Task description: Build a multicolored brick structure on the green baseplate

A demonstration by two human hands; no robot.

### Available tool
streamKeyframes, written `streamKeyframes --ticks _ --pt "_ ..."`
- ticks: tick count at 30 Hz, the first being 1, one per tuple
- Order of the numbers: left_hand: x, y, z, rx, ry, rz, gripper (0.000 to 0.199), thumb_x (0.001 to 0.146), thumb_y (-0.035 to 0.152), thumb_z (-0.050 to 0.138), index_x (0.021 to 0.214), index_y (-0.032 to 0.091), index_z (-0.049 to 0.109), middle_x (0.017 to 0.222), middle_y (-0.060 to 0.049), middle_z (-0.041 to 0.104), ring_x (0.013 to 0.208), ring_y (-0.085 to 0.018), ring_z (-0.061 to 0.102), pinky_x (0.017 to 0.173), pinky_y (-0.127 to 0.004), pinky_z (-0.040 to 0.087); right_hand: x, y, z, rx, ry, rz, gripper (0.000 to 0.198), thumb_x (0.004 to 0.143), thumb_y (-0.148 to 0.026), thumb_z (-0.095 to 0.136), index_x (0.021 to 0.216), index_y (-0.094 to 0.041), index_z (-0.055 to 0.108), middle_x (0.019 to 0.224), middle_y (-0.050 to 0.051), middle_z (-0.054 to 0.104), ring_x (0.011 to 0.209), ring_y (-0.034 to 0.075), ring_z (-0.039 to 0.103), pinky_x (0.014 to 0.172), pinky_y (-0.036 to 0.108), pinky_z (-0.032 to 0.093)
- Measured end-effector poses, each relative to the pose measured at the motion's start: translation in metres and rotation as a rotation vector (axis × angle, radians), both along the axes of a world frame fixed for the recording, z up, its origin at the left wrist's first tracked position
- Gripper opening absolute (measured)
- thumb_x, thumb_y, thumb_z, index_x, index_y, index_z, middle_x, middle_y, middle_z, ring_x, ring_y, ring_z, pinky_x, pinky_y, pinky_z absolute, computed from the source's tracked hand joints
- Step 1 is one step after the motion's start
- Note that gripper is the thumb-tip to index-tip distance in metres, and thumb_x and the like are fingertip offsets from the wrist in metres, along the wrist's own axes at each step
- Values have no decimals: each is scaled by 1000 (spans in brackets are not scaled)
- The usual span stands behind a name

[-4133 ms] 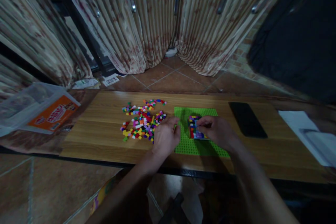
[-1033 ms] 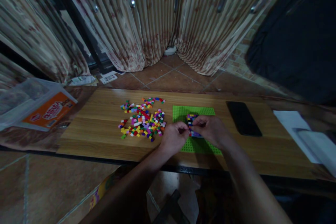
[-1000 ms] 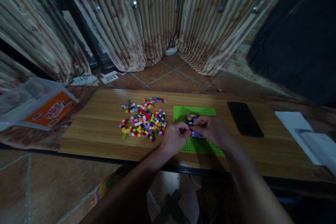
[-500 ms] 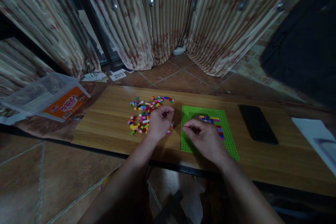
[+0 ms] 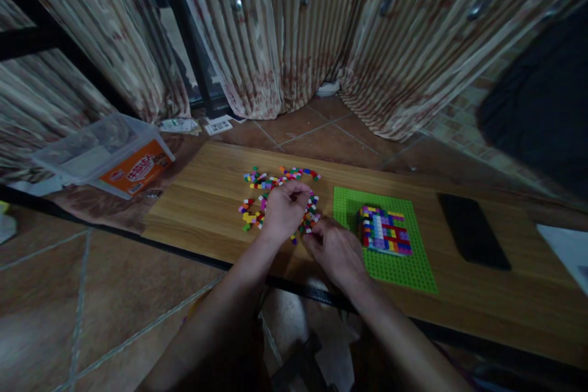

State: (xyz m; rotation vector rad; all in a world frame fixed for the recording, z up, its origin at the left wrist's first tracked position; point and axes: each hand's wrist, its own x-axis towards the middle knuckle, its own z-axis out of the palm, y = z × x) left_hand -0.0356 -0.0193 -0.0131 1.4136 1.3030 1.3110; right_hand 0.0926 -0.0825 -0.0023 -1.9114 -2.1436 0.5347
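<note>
The person's bare right hand [image 5: 337,251] reaches its bent fingertips to the near edge of a loose heap of small multicoloured plastic bricks [image 5: 252,218]; whether it pinches one cannot be told. The bare left hand [image 5: 283,211] is over the heap, thumb and fingertips curled close together, any brick between them too small to make out. Right of the hands, a flat, bright green studded baseplate [image 5: 404,278] carries a rectangular multicoloured brick build [image 5: 386,231], with a black rectangular slab [image 5: 473,229] beyond its right side. All these rest on a wood-grain tabletop [image 5: 193,196]. Past its left end stands a lidless clear plastic box [image 5: 131,135] with an orange label; a pale patch shows there, inside or through the wall, unclear which. Striped curtains [image 5: 294,43] hang behind.
</note>
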Motion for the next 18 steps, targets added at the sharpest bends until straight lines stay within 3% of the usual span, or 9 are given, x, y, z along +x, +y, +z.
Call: streamKeyframes --ticks 9,13,18 --pt "1 -6 5 -44 33 -125 10 78 20 62 81 15 70 79 -4 71 73 -14 64 69 -25 50 21 5 3 104 270 35 13 86 -25 52 87 -20 64 85 5 70 73 18 65 69 28 46" --pt "9 -10 8 -87 -33 -216 9 77 20 62 81 15 70 77 -2 70 69 -13 62 67 -23 49 34 6 12 204 444 -9 17 87 -24 51 94 -20 65 90 5 71 80 18 66 75 30 50" --pt "21 -17 15 -101 -73 -340 10 79 20 62 81 14 70 75 -1 67 68 -11 58 66 -22 46 50 8 18 286 503 24 21 88 -23 50 98 -21 69 92 6 69 86 18 65 79 32 50"
